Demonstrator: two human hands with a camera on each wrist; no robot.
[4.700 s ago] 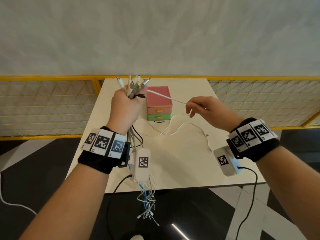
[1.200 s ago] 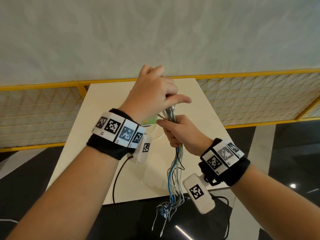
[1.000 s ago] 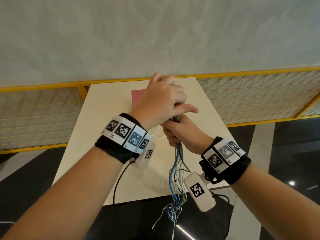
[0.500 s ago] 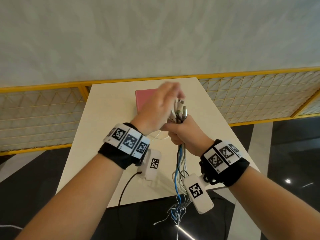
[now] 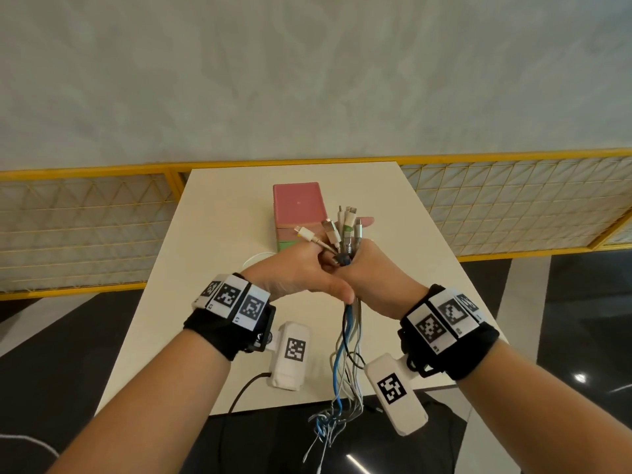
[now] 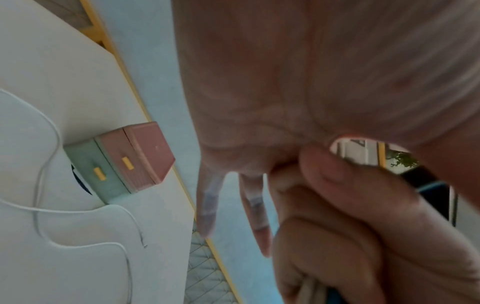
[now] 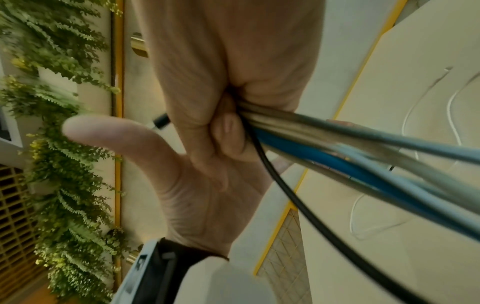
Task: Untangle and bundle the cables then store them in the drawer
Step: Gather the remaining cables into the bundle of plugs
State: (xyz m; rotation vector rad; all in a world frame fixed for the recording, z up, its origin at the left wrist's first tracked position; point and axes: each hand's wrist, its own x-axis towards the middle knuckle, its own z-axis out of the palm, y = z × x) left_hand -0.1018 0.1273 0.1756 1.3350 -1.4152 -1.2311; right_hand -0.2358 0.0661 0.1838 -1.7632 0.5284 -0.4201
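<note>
Both hands meet above the near half of the table [image 5: 212,268], pressed vs each other around one cable bundle [image 5: 347,340]. Right hand [image 5: 376,278] is fisted round the bundle, fingers curled tight; the right wrist view shows cords coming out of the fist: 1 blue, 1 black, approx. 3 or 4 grey/white, blur stops an exact count. Left hand [image 5: 297,273] lies vs the right one at the same spot, thumb across the front, but whether its fingers wrap the cords or just press on them can't be told; the left wrist view is mostly palm & blur. Plug ends [image 5: 342,227] fan up out of the fists, approx. 7 connectors, white & metal, 1 w/ a green collar, 1 white one sticking out to the left. Below the hands the cords hang past the near table edge & end in a loose tangle [image 5: 331,419] over the dark floor. 1 more white cable [image 6: 46,205] lies apart on the table in loose loops, touching neither hand, by the drawer unit [image 5: 297,213]. That unit is 1 small box, pink top & pink tier over a green tier, w/ 2 drawers, each w/ 1 yellow handle, both closed; it stands on the far half of the table, just beyond the plug ends. 2 wrist bands w/ printed markers, 1 per wrist. Yellow mesh fence [image 5: 85,227] runs behind the table.
</note>
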